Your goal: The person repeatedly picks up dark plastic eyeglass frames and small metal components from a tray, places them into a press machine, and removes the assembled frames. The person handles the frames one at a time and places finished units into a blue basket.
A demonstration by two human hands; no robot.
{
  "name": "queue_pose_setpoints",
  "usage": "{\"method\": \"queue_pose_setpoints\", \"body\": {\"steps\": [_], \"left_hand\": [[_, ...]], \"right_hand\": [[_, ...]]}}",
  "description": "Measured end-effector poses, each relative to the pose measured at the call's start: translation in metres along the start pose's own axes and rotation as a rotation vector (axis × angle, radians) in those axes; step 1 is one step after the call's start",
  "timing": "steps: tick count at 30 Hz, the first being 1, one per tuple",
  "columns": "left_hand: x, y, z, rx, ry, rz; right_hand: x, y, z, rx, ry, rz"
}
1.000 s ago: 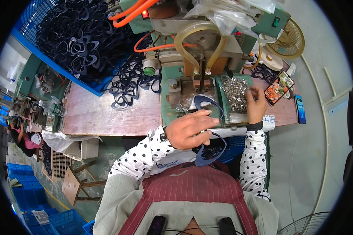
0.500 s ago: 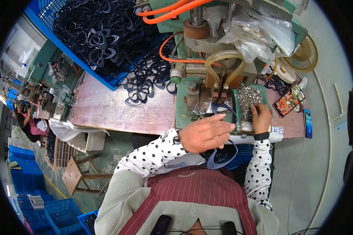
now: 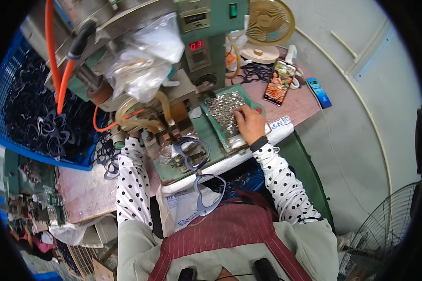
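Observation:
My left hand [image 3: 134, 134] reaches to the left side of the green press machine [image 3: 204, 136], close to a round push button [image 3: 118, 139]. Its fingers are hidden behind the machine parts. A dark blue eyeglass frame [image 3: 211, 209] sits with its upper half at the press jaws, while its other rim hangs over the front edge, with neither hand on it. My right hand [image 3: 252, 124] is closed, fingertips pressed together over a green tray [image 3: 258, 107] of small shiny metal pieces [image 3: 225, 110]. Whatever lies between those fingertips is too small to make out.
A blue basket [image 3: 86, 161] heaped with dark eyeglass frames [image 3: 47, 112] stands at left; more frames [image 3: 110, 164] lie beside the press. Orange hoses [image 3: 53, 51] and plastic bags [image 3: 150, 56] hang on the machine. Behind the tray are a phone [image 3: 280, 82] and a fan [image 3: 269, 21].
My left hand has left the eyeglass frame and gone to the machine's left side. My right hand stays over the metal pieces. The whole view has swung to the right.

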State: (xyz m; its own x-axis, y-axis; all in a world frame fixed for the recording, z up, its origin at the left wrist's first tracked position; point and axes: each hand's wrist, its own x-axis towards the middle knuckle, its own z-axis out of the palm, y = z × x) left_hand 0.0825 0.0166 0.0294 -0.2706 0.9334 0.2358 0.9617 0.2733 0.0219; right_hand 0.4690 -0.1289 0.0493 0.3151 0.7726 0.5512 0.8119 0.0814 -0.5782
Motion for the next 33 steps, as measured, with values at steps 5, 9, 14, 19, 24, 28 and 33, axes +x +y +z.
{"method": "queue_pose_setpoints", "body": {"steps": [5,9,14,19,24,28,33], "left_hand": [[-0.036,-0.029,0.006,0.1,0.058,0.115],[-0.056,-0.075,0.031,0.045,0.411,0.358],[-0.066,-0.096,-0.02,-0.602,0.291,0.32],[-0.044,-0.12,-0.042,-0.936,0.286,0.111],[-0.05,-0.126,-0.047,-1.478,-0.09,-0.246],[-0.068,-0.098,-0.063,-1.997,-0.169,-0.447],[-0.074,-0.091,-0.073,-1.718,-0.003,-0.337]], "right_hand": [[0.004,-0.002,0.001,0.012,0.075,-0.141],[0.0,-0.007,0.002,0.043,0.005,-0.035],[-0.003,-0.005,0.001,0.083,0.062,-0.001],[-0.004,-0.006,0.001,0.074,0.054,0.054],[0.002,-0.008,-0.002,0.124,0.059,0.04],[0.006,-0.019,-0.005,0.11,0.071,-0.035],[0.013,-0.05,-0.006,0.287,0.005,-0.043]]}}
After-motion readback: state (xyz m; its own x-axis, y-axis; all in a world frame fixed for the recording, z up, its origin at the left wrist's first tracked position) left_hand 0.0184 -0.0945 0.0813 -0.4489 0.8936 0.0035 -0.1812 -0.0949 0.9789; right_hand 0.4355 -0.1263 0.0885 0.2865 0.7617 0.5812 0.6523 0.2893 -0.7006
